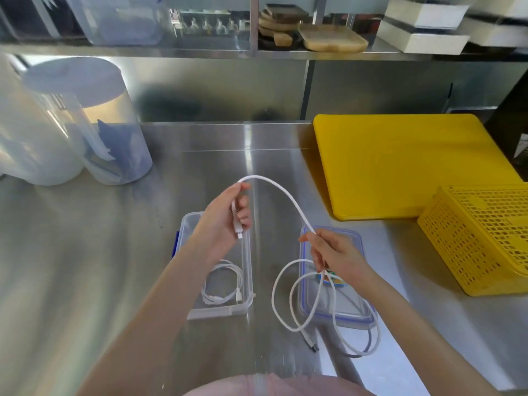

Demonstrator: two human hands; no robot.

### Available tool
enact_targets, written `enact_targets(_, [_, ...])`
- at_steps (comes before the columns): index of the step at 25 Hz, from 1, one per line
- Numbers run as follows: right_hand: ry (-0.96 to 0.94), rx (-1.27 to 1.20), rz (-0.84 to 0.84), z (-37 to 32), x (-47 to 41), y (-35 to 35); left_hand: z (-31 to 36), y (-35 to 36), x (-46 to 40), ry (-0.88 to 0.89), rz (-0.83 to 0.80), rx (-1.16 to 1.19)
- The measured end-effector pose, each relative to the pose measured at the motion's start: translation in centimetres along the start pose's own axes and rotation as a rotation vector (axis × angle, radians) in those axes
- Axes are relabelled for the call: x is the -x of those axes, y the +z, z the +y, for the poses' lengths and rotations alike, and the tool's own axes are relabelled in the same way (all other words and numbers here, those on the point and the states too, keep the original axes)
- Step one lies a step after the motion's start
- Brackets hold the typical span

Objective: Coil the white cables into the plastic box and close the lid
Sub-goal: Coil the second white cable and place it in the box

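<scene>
**Coiling cable number two, tips for the wrap**

Left hand [228, 215] curled round the plug end of the cable [288, 198], plug pointing down out of the fist. Right hand [328, 252] pinching the same cable further along, with the slack hanging in two loose loops over the lid [354, 241] and trailing onto the bench [114, 252], far plug lying near the bench's front edge. First cable [225, 284] already coiled inside the box [248, 281], near the front wall.

Best bet from here, probably: keep the left as the anchor, feed a loop at a time with the right, same size each pass. Small enough to fit the box, not so tight as to kink. Let the cable roll between the fingers so no twist builds up. Watch the trailing plug, could snag on the lid's rim. Pinch the finished coil before dropping it in beside the first, otherwise likely to spring open. Lid last, currently sitting flat just right of the box.
</scene>
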State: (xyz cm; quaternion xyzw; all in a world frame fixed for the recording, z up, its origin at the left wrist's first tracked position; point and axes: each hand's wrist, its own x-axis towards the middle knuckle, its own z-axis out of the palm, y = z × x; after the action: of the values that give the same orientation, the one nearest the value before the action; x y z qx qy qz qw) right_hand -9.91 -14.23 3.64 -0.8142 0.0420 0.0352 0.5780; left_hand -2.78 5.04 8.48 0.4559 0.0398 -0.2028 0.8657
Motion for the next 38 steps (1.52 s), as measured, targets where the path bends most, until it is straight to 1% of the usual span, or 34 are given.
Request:
enact_targets(1, [-0.002, -0.035, -0.001, -0.1, -0.1, 0.2, 0.9, -0.4, -0.1, 0.017, -0.008, 0.050])
enact_targets(3, [0.011, -0.128, 0.014, -0.4, -0.4, 0.6, 1.9, -0.9, 0.1, 0.045, -0.044, 0.075])
enact_targets(5, [0.015, -0.124, 0.055, -0.9, -0.7, 1.0, 1.8, -0.9, 0.3, 0.045, -0.089, 0.074])
enact_targets(7, [-0.066, 0.037, 0.088, -1.6, -1.1, 1.4, 1.3, -0.6, 0.5, 0.058, -0.133, 0.070])
enact_targets(8, [-0.119, 0.128, 0.079, -2.0, -1.2, 1.6, 1.0, -0.5, 0.6, 0.070, -0.150, 0.065])
enact_targets(10, [-0.168, 0.303, 0.022, -2.5, -1.2, 2.0, 0.6, -0.2, 0.7, 0.087, -0.161, 0.026])
enact_targets(11, [-0.176, 0.396, -0.007, -2.7, -1.2, 2.2, 0.4, -0.1, 0.7, 0.098, -0.160, -0.029])
enact_targets(13, [-0.203, 0.549, -0.086, -3.2, -0.9, 2.5, -0.3, 0.0, 0.8, 0.135, -0.167, -0.218])
enact_targets(16, [-0.245, 0.630, -0.289, -4.2, -0.3, 2.8, -1.6, 0.0, 1.2, 0.184, -0.181, -0.510])
enact_targets(17, [-0.253, 0.627, -0.317, -4.6, -0.2, 2.8, -1.9, 0.0, 1.3, 0.189, -0.184, -0.595])
enact_targets(19, [-0.256, 0.587, -0.287, -5.3, -0.3, 2.5, -2.3, 0.2, 1.6, 0.193, -0.186, -0.737])
enact_targets(22, [-0.257, 0.501, -0.190, -6.3, -0.6, 1.8, -2.5, 0.5, 1.9, 0.200, -0.192, -0.872])
enact_targets(24, [-0.280, 0.493, -0.151, -6.8, -0.8, 1.4, -2.6, 0.7, 2.0, 0.216, -0.199, -0.985])
enact_targets(25, [-0.294, 0.498, -0.143, -7.1, -0.9, 1.2, -2.7, 0.8, 2.1, 0.201, -0.202, -0.996])
enact_targets(28, [-0.298, 0.450, -0.143, -7.5, -1.1, 0.6, -2.5, 1.0, 2.1, 0.122, -0.199, -0.907])
enact_targets(30, [-0.299, 0.386, -0.135, -7.5, -1.2, -0.1, -2.1, 0.9, 2.0, 0.113, -0.151, -0.830])
enact_targets(33, [-0.267, 0.260, -0.103, -7.1, -1.2, -1.4, -0.8, 0.2, 1.6, 0.117, -0.031, -0.573])
enact_targets(35, [-0.232, 0.162, -0.086, -6.7, -1.0, -2.1, 0.2, -0.5, 1.5, 0.094, 0.013, -0.426])
enact_targets(37, [-0.221, 0.099, -0.036, -6.3, -0.8, -2.3, 0.6, -0.9, 1.4, 0.062, 0.011, -0.361])
enact_targets(38, [-0.228, 0.070, 0.026, -6.1, -0.8, -2.2, 0.4, -1.0, 1.5, 0.041, -0.010, -0.370])
